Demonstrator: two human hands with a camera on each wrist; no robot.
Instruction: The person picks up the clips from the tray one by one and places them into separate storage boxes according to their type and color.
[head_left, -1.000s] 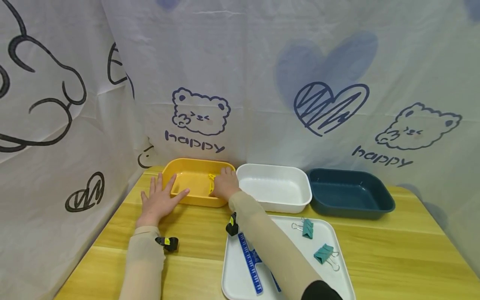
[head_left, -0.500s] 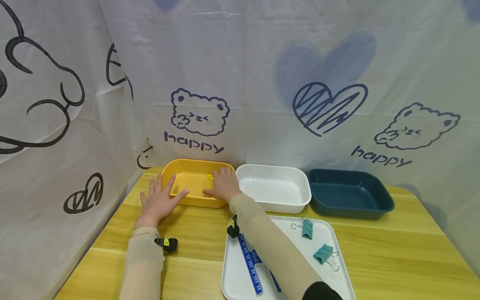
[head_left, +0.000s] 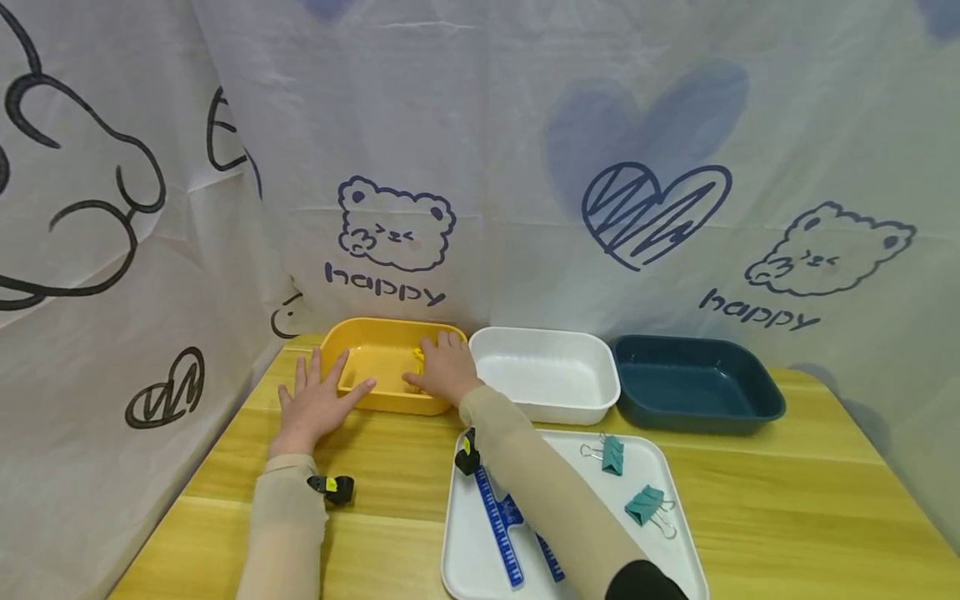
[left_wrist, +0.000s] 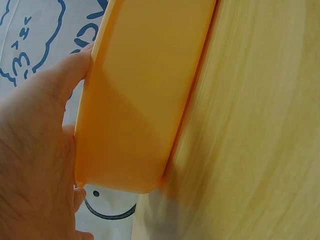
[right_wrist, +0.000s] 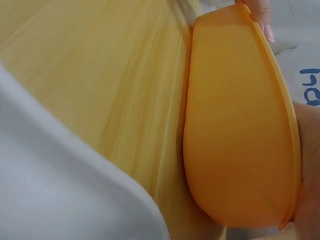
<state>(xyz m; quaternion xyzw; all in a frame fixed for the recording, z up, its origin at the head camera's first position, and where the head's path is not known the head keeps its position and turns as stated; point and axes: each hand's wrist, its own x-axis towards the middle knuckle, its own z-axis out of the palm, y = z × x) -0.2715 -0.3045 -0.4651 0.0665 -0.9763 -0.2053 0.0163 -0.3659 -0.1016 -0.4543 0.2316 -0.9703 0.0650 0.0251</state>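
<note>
Left hand (head_left: 311, 408) touches the yellow bin (head_left: 397, 403), fingers splayed. Right hand (head_left: 446, 367) meets a yellow thingy (head_left: 418, 356) inside, can't tell if gripping.

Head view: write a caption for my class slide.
Right hand reaching into a yellow bin, left hand at its rim; white bin and dark-teal bin alongside, teal binder clips on white tray.
</note>
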